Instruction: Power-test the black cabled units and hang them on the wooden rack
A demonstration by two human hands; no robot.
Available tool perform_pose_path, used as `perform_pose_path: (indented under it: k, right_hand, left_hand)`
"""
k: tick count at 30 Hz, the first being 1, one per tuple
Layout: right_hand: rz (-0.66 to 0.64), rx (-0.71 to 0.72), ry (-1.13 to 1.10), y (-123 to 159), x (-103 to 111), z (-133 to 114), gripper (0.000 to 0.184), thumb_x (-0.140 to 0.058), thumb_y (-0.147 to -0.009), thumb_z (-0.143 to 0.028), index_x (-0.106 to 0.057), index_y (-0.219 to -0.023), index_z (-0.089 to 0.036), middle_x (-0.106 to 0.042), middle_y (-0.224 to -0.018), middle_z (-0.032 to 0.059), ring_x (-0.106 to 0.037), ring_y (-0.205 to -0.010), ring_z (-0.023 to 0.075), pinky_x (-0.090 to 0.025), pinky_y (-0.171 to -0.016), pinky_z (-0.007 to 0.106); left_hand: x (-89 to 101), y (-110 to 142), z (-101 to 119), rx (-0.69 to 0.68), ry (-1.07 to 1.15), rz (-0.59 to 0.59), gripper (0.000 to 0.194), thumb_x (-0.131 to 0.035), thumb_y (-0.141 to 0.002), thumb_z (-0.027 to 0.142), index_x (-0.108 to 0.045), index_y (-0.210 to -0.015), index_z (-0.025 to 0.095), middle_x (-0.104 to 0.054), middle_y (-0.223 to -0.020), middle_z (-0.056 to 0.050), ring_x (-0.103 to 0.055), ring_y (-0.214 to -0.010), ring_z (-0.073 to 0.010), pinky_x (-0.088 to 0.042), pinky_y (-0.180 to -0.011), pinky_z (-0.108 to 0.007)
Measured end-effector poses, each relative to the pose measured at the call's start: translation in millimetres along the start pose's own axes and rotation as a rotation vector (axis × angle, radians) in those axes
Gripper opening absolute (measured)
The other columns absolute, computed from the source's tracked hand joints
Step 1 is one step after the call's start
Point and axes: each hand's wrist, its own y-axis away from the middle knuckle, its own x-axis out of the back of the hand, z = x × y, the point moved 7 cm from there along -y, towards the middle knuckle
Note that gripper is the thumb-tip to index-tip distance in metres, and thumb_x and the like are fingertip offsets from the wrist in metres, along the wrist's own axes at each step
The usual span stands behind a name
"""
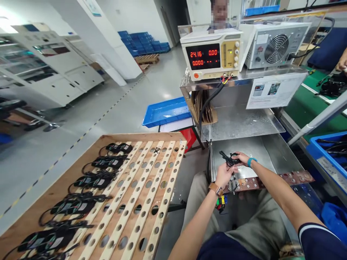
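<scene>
A bundled black cable is held between my two hands above the metal tray. My left hand, with a brown-strapped watch on its wrist, closes on the near side of the bundle. From the right, my right hand, wearing a teal wristband, grips the bundle's far side with bent fingers. Just below the hands runs a brown strip with metal studs along the tray's front edge. Colored connectors hang under it. What the cable leads to near my left hand is hard to make out.
At left a wooden rack with rows of holes carries several black cabled units. A power supply with red digits stands on the metal shelf ahead. Blue bins sit behind and at right. Another person is beyond the shelf.
</scene>
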Motion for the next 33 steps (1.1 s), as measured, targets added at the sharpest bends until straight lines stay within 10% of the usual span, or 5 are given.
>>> perform_pose_path:
  k: [9, 33]
  right_hand:
    - [0.044, -0.009, -0.072, -10, 11, 4, 0.045, -0.079, -0.075, -0.017, -0.056, -0.114, -0.019, -0.064, -0.095, 0.0068, -0.063, -0.082, 0.0216, -0.061, -0.073, 0.044]
    - [0.051, 0.039, -0.147, 6, 4, -13, 0.031, -0.078, -0.077, -0.019, -0.059, -0.102, -0.018, -0.062, -0.083, 0.0038, -0.062, -0.074, 0.0191, -0.061, -0.069, 0.040]
  left_hand:
    - [0.1, 1, -13, 0.215, -0.110, -0.075, 0.041, -0.079, -0.073, 0.047, -0.062, -0.079, 0.010, -0.073, -0.076, -0.013, -0.069, -0.067, -0.0175, -0.047, -0.056, -0.022]
    - [0.1, 5, -14, 0.189, -0.126, -0.070, 0.050, -0.078, -0.068, 0.056, -0.059, -0.077, 0.011, -0.071, -0.074, -0.014, -0.068, -0.065, -0.0199, -0.048, -0.060, -0.028]
